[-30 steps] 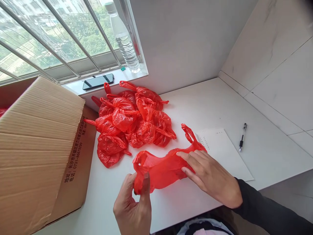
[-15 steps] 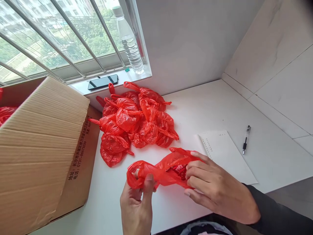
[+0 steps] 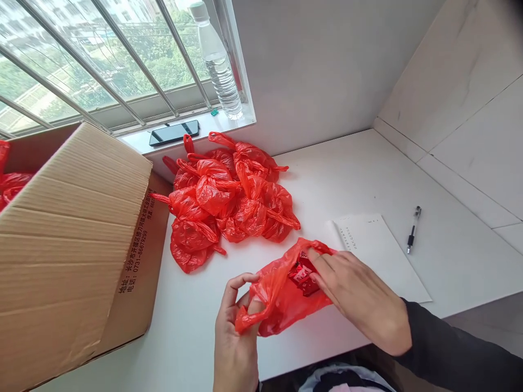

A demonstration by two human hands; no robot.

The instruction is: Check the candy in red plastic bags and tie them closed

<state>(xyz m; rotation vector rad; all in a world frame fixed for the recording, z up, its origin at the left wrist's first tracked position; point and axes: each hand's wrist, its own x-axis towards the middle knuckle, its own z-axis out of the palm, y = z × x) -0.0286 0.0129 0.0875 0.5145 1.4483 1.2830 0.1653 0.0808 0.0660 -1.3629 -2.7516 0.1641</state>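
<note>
At far left, the cardboard box (image 3: 81,239) takes up that end of the surface (image 3: 339,174), its right edge close to the pile of tied red bags (image 3: 237,196). Behind the pile is the window sill (image 3: 247,116). A strip of surface separates the pile from the near edge; a wider stretch runs right to the tiled wall (image 3: 482,109), with the paper (image 3: 384,256) and, beyond it, the pen (image 3: 413,231). The near edge slants upward to the right, close to the paper's corner.

The left hand (image 3: 237,332) rises from below, fingers curled and thumb hooked into a handle of the loose red bag (image 3: 281,288), gripping it. That bag sits between the hands, in front of the pile, mouth open, red packets (image 3: 303,275) showing inside. The right hand (image 3: 363,299) slants in from the right, fingers bent into the mouth; their tips are partly hidden, so whether they grip cannot be told.
</note>
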